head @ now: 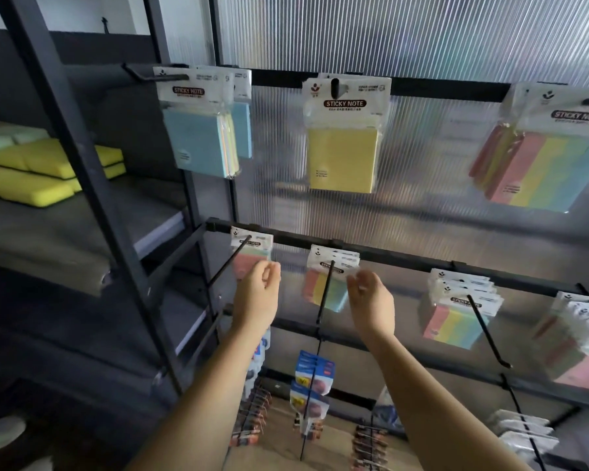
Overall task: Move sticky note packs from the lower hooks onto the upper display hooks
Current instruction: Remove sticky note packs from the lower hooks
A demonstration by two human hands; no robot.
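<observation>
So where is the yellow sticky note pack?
The yellow sticky note pack hangs on the middle upper hook, between the blue pack and the striped pack.

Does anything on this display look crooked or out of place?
Yes. On the upper rail, the blue sticky note packs at left and the multicolour packs at right hang tilted, while the yellow pack between them hangs straight. Nothing looks spilled or damaged.

Retail shop, stationery section; packaged sticky note packs (344, 134) hang on display hooks (488, 331) fixed to rails; adjacent shelf (82, 229) stocks sponges (41, 171).
</observation>
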